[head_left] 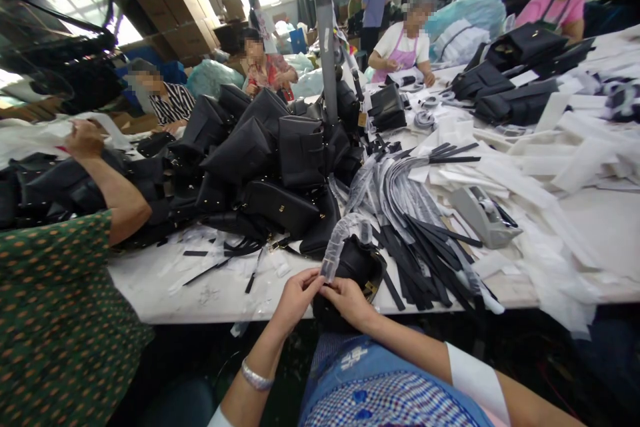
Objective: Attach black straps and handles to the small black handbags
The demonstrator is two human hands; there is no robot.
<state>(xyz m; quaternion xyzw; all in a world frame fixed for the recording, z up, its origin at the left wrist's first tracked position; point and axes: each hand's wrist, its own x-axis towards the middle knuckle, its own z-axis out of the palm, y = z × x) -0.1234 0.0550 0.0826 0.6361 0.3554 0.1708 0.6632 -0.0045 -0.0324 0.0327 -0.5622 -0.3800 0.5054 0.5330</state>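
Between the fingers (309, 282) stands a curved, clear plastic wrap (334, 251).

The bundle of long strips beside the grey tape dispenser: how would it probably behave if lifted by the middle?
The bundle of strips is probably floppy, since it lies curved; its shiny wrapping may feel slippery, and the fanned black ends could spread apart.

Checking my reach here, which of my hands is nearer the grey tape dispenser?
Your right. The right hand is to the left of the grey tape dispenser and closer to your body; the left hand is farther left, beside the right.
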